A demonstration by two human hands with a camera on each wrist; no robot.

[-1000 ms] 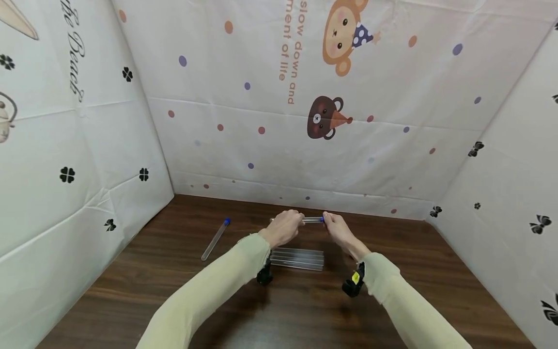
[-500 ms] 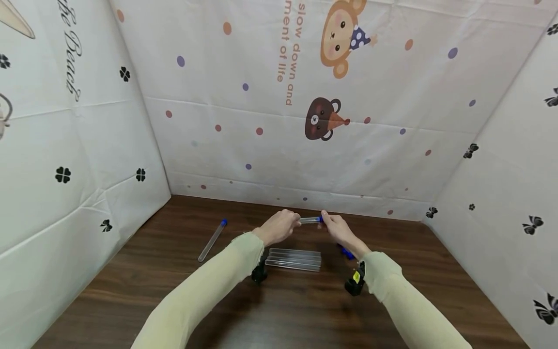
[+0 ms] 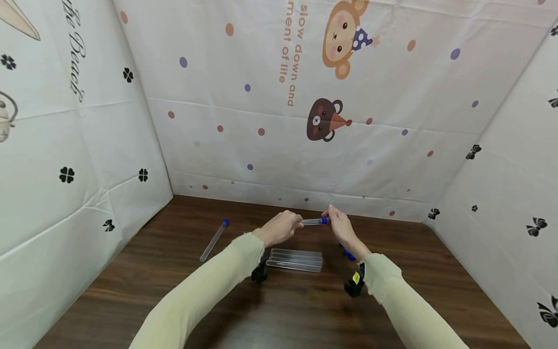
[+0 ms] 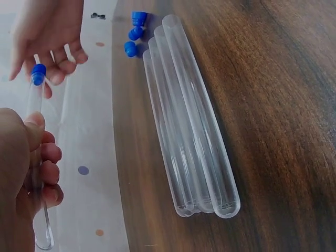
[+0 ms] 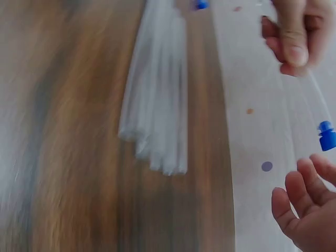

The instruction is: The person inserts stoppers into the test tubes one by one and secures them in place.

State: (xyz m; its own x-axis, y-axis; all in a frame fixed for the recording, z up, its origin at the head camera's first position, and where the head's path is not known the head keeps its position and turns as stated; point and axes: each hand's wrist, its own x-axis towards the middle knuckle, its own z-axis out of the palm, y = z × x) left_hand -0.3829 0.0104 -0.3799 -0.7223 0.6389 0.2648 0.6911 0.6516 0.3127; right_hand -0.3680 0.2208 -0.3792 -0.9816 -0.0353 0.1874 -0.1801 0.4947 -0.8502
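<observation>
The test tube (image 4: pixel 37 102) is up over the desk (image 4: pixel 278 131), blue stopper (image 4: pixel 39 69) in its mouth, and the left hand (image 4: pixel 16 160) has its fingers curled round the body, rounded end poking out past them! Over at the stopper, the right hand (image 4: pixel 50 38) shows spread fingers, just beside it. Nearby lie a row of uncapped test tubes (image 4: pixel 184 115), loose blue stoppers (image 4: pixel 138 19) and, off left, one capped tube (image 3: pixel 213 241).
</observation>
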